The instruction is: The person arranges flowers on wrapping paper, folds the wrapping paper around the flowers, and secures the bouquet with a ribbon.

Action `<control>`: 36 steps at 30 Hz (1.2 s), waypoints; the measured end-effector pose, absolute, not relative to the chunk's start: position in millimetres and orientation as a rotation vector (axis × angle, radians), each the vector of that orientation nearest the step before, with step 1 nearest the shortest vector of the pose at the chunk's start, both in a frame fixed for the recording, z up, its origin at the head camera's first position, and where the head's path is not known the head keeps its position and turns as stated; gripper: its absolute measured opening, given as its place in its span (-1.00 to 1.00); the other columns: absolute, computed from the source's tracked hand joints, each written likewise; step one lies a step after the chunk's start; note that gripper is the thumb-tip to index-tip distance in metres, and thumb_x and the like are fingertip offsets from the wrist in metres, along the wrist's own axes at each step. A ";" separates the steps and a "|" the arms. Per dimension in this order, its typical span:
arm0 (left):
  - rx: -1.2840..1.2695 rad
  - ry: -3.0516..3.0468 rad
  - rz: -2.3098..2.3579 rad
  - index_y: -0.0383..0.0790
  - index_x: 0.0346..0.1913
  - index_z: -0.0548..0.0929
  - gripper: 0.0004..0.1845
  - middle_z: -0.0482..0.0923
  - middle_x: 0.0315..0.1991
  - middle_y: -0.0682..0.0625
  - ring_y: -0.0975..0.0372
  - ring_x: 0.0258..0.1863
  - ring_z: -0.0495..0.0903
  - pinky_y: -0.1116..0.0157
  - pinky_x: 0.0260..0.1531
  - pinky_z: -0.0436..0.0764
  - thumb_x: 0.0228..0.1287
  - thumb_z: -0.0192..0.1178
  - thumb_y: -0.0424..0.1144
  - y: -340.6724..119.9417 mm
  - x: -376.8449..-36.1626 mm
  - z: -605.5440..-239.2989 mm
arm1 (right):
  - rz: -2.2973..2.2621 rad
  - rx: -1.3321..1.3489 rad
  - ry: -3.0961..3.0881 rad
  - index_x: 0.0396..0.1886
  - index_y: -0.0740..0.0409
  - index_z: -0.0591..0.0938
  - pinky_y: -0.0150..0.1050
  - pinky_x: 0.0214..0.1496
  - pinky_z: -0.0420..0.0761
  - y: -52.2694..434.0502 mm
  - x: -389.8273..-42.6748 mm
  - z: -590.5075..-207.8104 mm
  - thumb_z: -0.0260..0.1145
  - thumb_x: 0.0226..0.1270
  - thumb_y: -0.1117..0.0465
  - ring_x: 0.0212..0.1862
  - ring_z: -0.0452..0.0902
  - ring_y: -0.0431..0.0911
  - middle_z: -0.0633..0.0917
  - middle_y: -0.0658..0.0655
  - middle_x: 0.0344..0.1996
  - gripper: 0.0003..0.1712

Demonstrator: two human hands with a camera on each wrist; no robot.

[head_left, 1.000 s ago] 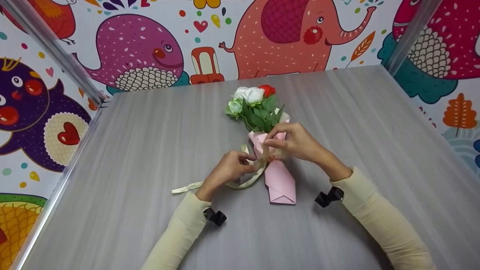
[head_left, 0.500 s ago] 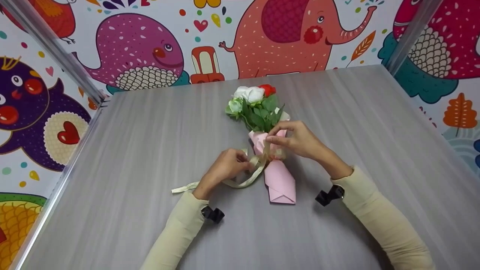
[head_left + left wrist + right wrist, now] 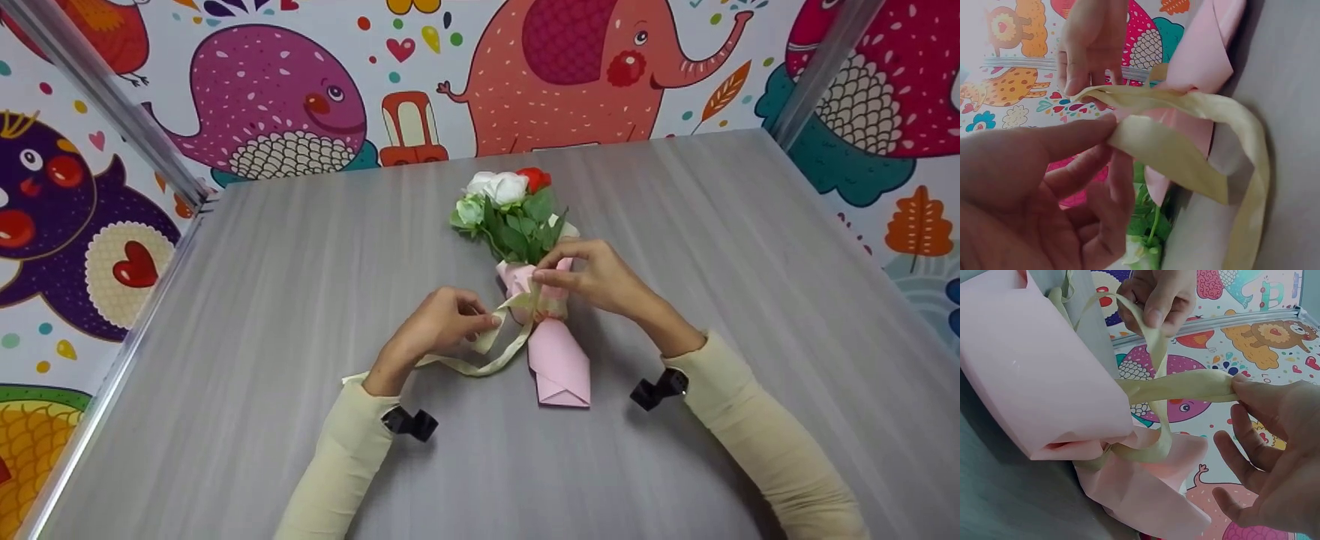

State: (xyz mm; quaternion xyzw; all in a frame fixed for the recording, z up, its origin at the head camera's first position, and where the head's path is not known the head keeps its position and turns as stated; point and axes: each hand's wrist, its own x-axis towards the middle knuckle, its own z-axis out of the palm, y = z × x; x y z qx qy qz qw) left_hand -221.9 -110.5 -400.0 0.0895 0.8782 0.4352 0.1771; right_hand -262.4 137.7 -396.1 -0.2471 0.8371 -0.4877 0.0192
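Note:
A small bouquet lies on the grey table [image 3: 300, 300], with white and red flowers [image 3: 504, 192] above green leaves and a pink paper wrap [image 3: 559, 360]. A cream ribbon [image 3: 487, 361] is looped round the wrap's neck, and its tail trails left. My left hand [image 3: 487, 324] pinches one strand of the ribbon [image 3: 1185, 152] just left of the wrap. My right hand [image 3: 541, 279] pinches the other strand [image 3: 1185, 385] at the wrap's neck, close under the leaves. The pink wrap [image 3: 1033, 382] fills the left of the right wrist view.
Cartoon-printed walls [image 3: 285, 97] with metal corner posts [image 3: 105, 97] close in the table at the back and both sides. Bare table surface lies all round the bouquet.
My left hand has drawn its strand out to the left and slightly up, stretching the ribbon between the two hands. The right hand has shifted a little toward the leaves. The bouquet has stayed put.

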 end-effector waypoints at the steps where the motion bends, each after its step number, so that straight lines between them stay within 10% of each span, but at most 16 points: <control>1: 0.254 2.443 1.261 -0.27 -0.25 0.76 -0.82 0.71 -0.47 0.02 0.33 -0.50 0.62 0.40 -0.46 0.57 0.34 0.31 -0.20 -109.9 -221.6 -399.4 | -1.512 -0.767 2.598 -0.30 0.15 0.80 -0.23 -0.12 0.50 137.9 -262.8 -396.1 0.46 0.26 0.21 -0.20 0.53 -0.06 0.71 0.12 -0.35 -0.90; 10: 0.322 1.824 1.661 -0.30 -0.08 0.51 -0.92 0.76 -0.48 -0.01 0.27 -0.49 0.75 0.29 -0.34 0.72 0.46 0.13 -0.36 -98.1 -216.2 -401.4 | -1.511 -0.783 2.600 -0.29 0.16 0.80 -0.35 -0.21 0.49 137.6 -266.9 -395.6 0.45 0.27 0.20 -0.23 0.56 -0.13 0.74 0.13 -0.35 -0.88; 20: 0.487 1.339 1.879 -0.46 0.32 0.28 -0.64 0.55 0.24 -0.36 0.13 0.07 0.71 0.27 -0.02 0.70 0.56 -0.12 -0.43 -69.0 -204.7 -420.4 | -1.490 -0.791 2.606 -0.28 0.17 0.79 -0.32 -0.22 0.50 137.1 -268.0 -398.1 0.45 0.28 0.21 -0.25 0.56 -0.12 0.76 0.13 -0.35 -0.88; 28: 0.397 2.231 1.472 -0.40 -0.17 0.72 -0.78 0.68 -0.44 -0.20 0.32 -0.63 0.59 0.34 -0.52 0.66 0.46 0.13 -0.30 -65.0 -197.9 -418.8 | -1.484 -0.810 2.589 -0.29 0.15 0.79 -0.32 -0.20 0.51 138.7 -267.7 -399.8 0.45 0.28 0.19 -0.25 0.56 -0.18 0.76 0.12 -0.35 -0.88; 36: 0.348 2.570 1.347 -0.33 -0.37 0.80 -0.82 0.56 -0.64 0.06 0.36 -0.68 0.38 0.44 -0.65 0.35 0.29 0.33 -0.27 -68.1 -198.9 -414.6 | -1.462 -0.810 2.587 -0.27 0.13 0.79 -0.36 -0.29 0.50 139.2 -266.1 -398.2 0.44 0.29 0.17 -0.25 0.55 -0.06 0.76 0.13 -0.34 -0.87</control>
